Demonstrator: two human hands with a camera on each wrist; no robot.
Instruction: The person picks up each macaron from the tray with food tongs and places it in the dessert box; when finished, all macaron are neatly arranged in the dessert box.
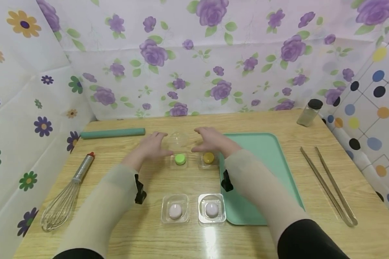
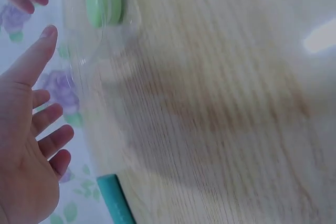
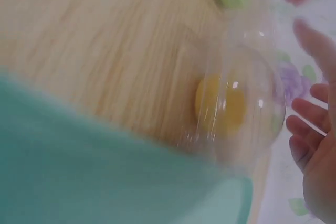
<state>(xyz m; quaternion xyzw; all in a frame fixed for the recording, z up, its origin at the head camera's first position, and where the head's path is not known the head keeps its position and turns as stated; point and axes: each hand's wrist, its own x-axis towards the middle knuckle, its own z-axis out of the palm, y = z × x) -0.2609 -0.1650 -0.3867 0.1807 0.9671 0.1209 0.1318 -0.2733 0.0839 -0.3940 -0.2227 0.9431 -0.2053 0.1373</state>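
Note:
My left hand (image 1: 151, 145) reaches over the far middle of the table with thumb and fingers spread, holding nothing. Opposite it, my right hand (image 1: 211, 140) is also spread and free, its palm turned inward. Between and below them, a green macaron (image 1: 180, 159) sits in a clear plastic box, with a transparent dome (image 1: 178, 139) showing just behind it. A yellow macaron (image 1: 209, 157) lies in another clear box under my right hand; in the right wrist view a clear domed lid (image 3: 257, 98) bulges beside it. Both wrist views show the fingers apart from the boxes.
Two pale macarons in clear boxes, the left one (image 1: 175, 211) and the right one (image 1: 211, 209), stand nearer. A green tray (image 1: 259, 212) lies right, then metal tongs (image 1: 330, 187) and a black-lidded jar (image 1: 308, 113). Leftward are a whisk (image 1: 66, 194) and a teal rod (image 1: 113, 133).

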